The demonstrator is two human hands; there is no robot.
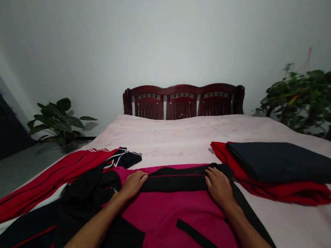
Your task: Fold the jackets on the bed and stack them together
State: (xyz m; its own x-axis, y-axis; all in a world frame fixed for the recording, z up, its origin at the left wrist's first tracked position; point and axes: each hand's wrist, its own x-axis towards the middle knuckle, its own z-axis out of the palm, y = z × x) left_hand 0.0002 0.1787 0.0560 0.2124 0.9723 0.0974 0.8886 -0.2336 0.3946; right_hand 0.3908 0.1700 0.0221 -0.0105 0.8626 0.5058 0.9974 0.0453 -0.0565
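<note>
A magenta and black jacket (163,210) lies spread on the bed in front of me. One black sleeve with a thin magenta stripe (176,180) runs across its upper part. On the sleeve's left end rests my left hand (133,183), its fingers laid over the cloth. My right hand (220,185) presses flat near the sleeve's right end, fingers slightly apart. Both palms face down, and their undersides are hidden. Bunched black cloth of the jacket (82,193) sits left of my left forearm.
Left of the jacket lie red clothing with a dark stripe (52,177) and navy clothing (30,224). A folded dark navy garment (283,161) rests on folded red cloth (293,191) at right. Beyond the pink bedsheet (175,139) stand a wooden headboard (180,100) and potted plants (57,119).
</note>
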